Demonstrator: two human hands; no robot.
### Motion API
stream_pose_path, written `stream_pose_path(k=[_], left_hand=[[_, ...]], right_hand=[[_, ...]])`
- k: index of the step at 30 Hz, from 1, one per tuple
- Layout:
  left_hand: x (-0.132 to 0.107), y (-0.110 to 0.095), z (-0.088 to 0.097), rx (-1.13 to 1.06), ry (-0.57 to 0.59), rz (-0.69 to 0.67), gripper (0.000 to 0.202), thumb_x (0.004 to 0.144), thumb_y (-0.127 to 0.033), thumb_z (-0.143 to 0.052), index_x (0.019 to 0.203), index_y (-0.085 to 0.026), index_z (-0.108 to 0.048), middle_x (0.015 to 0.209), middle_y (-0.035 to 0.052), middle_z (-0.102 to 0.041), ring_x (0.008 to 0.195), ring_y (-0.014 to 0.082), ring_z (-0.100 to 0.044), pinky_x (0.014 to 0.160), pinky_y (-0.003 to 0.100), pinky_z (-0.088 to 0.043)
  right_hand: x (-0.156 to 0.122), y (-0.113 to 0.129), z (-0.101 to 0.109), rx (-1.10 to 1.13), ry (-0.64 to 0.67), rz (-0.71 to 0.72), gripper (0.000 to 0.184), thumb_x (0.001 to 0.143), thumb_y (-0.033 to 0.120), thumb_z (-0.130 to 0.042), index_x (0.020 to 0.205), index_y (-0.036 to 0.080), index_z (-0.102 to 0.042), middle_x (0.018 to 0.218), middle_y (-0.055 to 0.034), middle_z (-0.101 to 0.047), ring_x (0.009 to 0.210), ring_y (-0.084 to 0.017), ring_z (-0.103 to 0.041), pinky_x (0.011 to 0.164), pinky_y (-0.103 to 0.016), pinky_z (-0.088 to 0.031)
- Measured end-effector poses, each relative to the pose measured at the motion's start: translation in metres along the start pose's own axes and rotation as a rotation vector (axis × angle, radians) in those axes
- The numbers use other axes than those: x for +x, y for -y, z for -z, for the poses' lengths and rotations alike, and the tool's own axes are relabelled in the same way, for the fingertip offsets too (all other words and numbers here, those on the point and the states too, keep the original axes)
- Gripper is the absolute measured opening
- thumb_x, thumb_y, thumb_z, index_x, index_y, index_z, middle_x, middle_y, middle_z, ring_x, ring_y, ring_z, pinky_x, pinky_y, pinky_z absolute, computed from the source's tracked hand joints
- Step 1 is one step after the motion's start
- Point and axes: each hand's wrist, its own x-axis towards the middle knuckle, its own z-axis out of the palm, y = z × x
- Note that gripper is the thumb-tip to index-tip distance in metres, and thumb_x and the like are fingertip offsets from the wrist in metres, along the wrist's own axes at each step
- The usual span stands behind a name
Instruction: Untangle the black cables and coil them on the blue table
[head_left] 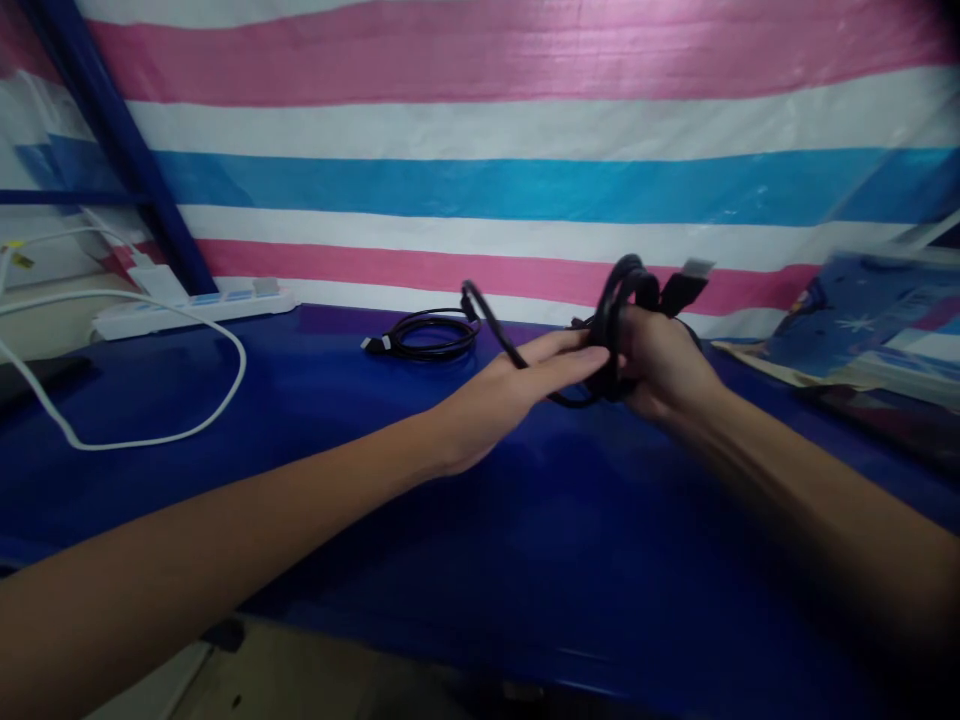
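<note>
My right hand point(664, 360) is closed around a coiled black cable point(622, 290), held above the blue table point(300, 400). A plug with a silver tip point(688, 278) sticks up from the bundle. My left hand point(525, 385) reaches across to it, fingers stretched and pressed on the coil, a loose loop of the cable point(491, 325) running over its fingers. A second coiled black cable point(427, 335) lies on the table behind my left hand, near the wall.
A white power strip point(191, 308) with a charger lies at the back left, its white cord point(187, 400) looping over the table. A blue patterned item point(862, 315) lies at the right. A striped pink, white and blue sheet point(480, 150) hangs behind.
</note>
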Motion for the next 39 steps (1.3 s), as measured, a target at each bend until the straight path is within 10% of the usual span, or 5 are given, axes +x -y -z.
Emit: stream_pose_path(k=[5,14,24,30,39], left_hand=[[0.0,0.007,-0.007,-0.228,-0.163,0.142,0.032,0.086,-0.026,-0.057,0.115,-0.015,-0.055,0.126,0.0084,-0.059,0.127,0.0236,-0.046,0.108,0.038,-0.029],[0.001,0.005,-0.013,-0.33,-0.343,0.181,0.031,0.096,-0.03,-0.037,0.118,-0.014,-0.053,0.127,0.0108,-0.058,0.127,0.0194,-0.046,0.108,0.033,-0.033],[-0.003,0.015,0.002,0.146,-0.273,0.059,0.038,0.092,-0.047,-0.041,0.072,-0.017,-0.054,0.079,0.0022,-0.059,0.086,0.0154,-0.057,0.092,0.035,-0.04],[-0.002,-0.002,0.005,0.1,-0.079,0.182,0.04,0.093,-0.041,-0.042,0.061,-0.018,-0.039,0.048,-0.0088,-0.033,0.044,0.0067,-0.048,0.075,0.031,-0.048],[-0.006,-0.004,0.015,0.038,0.085,0.238,0.042,0.079,-0.043,-0.065,0.054,-0.018,-0.043,0.041,-0.0104,-0.027,0.036,0.0046,-0.033,0.057,0.026,-0.044]], right_hand=[[-0.004,-0.005,-0.01,0.08,-0.259,-0.066,0.03,0.086,0.025,-0.055,0.06,0.022,-0.039,0.044,0.0075,-0.032,0.034,-0.007,-0.03,0.034,-0.023,-0.027],[-0.001,-0.01,-0.01,-0.33,-0.184,0.207,0.036,0.08,0.021,-0.053,0.047,0.021,-0.04,0.035,0.0024,-0.039,0.029,-0.011,-0.04,0.034,-0.027,-0.03],[-0.003,-0.003,-0.001,-0.694,-0.079,0.608,0.037,0.081,0.024,-0.052,0.046,0.02,-0.04,0.041,0.0019,-0.04,0.041,-0.01,-0.036,0.043,-0.026,-0.025],[-0.009,-0.004,0.001,-0.884,0.189,0.792,0.036,0.087,0.03,-0.047,0.053,0.018,-0.041,0.046,0.0023,-0.039,0.047,-0.009,-0.032,0.05,-0.028,-0.025],[-0.017,0.002,0.001,-0.865,0.401,0.837,0.039,0.09,0.033,-0.045,0.054,0.019,-0.039,0.048,0.0038,-0.037,0.048,-0.008,-0.028,0.052,-0.026,-0.024]])
